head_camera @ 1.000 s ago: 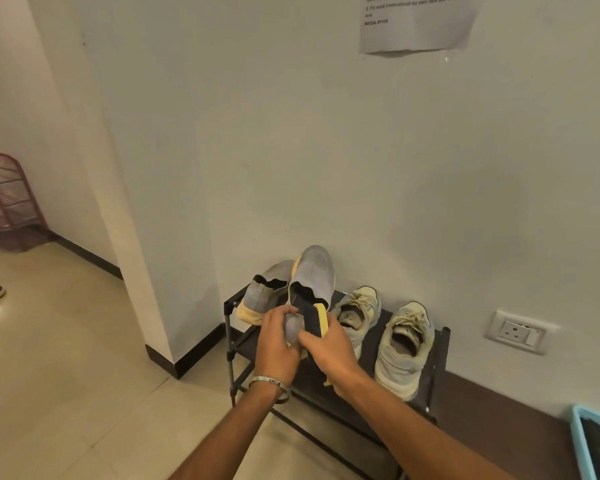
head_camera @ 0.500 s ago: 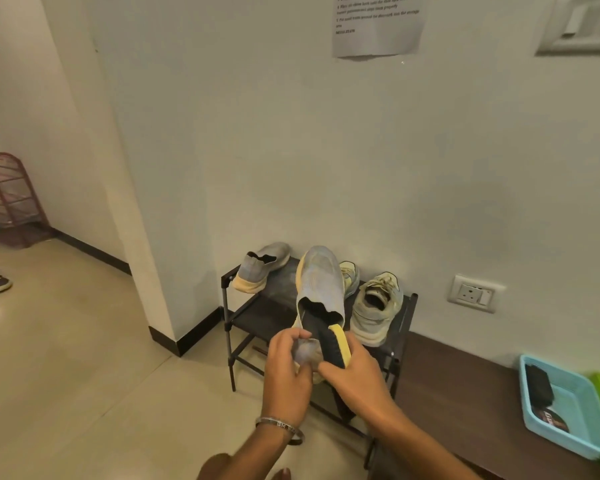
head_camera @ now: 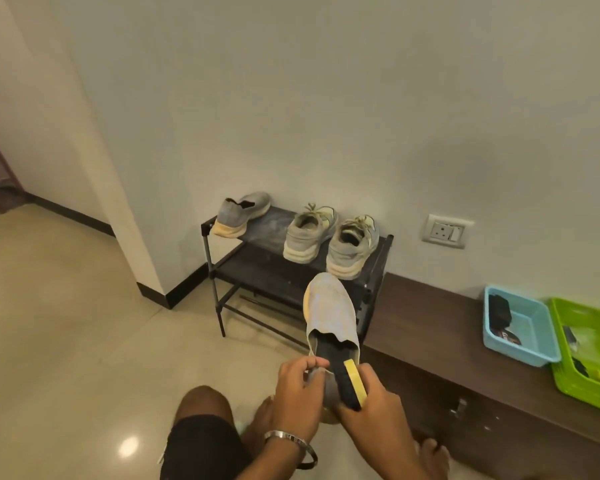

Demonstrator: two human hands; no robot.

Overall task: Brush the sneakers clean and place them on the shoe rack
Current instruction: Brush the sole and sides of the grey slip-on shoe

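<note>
I hold a grey slip-on sneaker (head_camera: 330, 311) with a yellow sole in front of me, toe pointing away. My left hand (head_camera: 297, 396) grips its heel. My right hand (head_camera: 374, 407) holds a black brush with a yellow back (head_camera: 351, 384) against the heel opening. The black shoe rack (head_camera: 222, 261) stands against the wall. On its top shelf sit the matching grey slip-on (head_camera: 241, 213) at the left and two pale laced sneakers (head_camera: 309, 232) (head_camera: 352, 244) at the right.
A low dark wooden bench (head_camera: 430, 327) runs right of the rack, carrying a blue tray (head_camera: 530, 332) and a green basket (head_camera: 593, 344). A wall socket (head_camera: 447, 231) is above it. My knee (head_camera: 201, 431) and bare feet are below my hands on the glossy floor.
I have pulled the sneaker back and down, away from the rack, and the view has dropped and backed off. Both hands keep their hold on sneaker and brush.
</note>
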